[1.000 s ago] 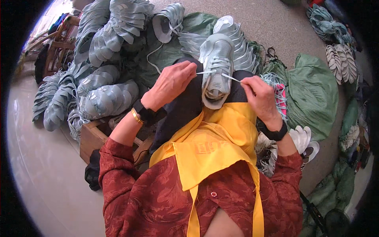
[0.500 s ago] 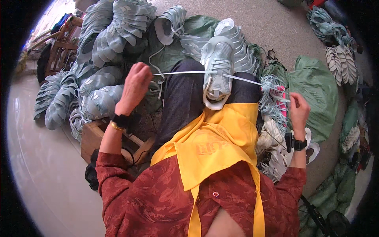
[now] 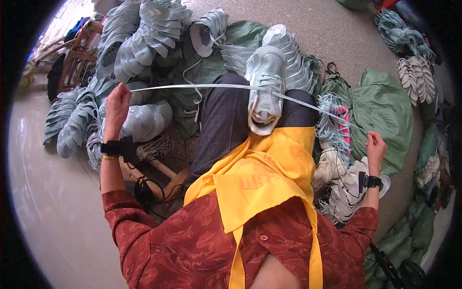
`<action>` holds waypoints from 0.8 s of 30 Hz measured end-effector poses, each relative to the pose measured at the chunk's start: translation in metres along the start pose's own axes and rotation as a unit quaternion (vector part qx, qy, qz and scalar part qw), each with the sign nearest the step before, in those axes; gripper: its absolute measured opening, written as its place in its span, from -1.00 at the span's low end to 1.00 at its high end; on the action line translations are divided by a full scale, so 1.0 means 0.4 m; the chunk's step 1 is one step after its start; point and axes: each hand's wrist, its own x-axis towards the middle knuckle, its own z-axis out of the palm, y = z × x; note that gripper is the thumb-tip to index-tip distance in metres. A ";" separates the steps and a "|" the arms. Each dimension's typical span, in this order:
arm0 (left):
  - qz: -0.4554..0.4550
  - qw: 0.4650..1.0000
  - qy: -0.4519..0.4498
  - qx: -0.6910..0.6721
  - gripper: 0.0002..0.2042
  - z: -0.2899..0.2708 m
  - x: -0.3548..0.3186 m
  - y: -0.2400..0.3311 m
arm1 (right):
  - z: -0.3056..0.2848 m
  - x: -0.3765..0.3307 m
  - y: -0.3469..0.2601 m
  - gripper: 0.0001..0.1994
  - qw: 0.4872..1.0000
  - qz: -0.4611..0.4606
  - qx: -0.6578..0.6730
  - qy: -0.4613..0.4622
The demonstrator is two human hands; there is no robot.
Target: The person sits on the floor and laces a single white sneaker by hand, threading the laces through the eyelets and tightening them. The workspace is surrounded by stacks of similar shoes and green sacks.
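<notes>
A pale grey-green shoe upper (image 3: 266, 91) lies between my knees, its opening toward me. A flat pale shoelace (image 3: 202, 86) passes through its upper eyelets and stretches out to both sides. My left hand (image 3: 118, 103), far out to the left, is closed on one end of the lace. Out to the right, my right hand (image 3: 376, 147) pinches the other end between thumb and fingers. Both lengths look taut. Next to my right knee hangs a bundle of loose laces (image 3: 332, 115), with something pink among them.
Stacks of pale shoe uppers (image 3: 151, 36) lie at the far left, beside a wooden frame (image 3: 166, 176). A single laced upper (image 3: 207, 36) sits ahead. Green sacks (image 3: 382, 115) and white uppers (image 3: 344, 192) lie on the right. A yellow apron (image 3: 260, 168) covers my lap.
My hands have moved farther apart, the left one outward to the left, the right one outward and nearer to me. More lace has come out on both sides of the upper.
</notes>
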 end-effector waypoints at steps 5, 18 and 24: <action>-0.002 0.998 -0.018 0.062 -0.87 -0.013 0.021 -0.007 | 0.021 0.024 0.000 -0.88 0.992 -0.097 -0.081 0.000; 0.068 0.994 -0.088 0.006 -0.95 -0.007 0.149 0.128 | 0.111 0.128 -0.195 -0.85 0.935 0.062 0.064 -0.344; 0.063 0.966 0.082 -0.239 -0.89 -0.064 0.328 0.270 | 0.018 0.226 -0.384 -0.84 0.841 0.091 0.514 -0.142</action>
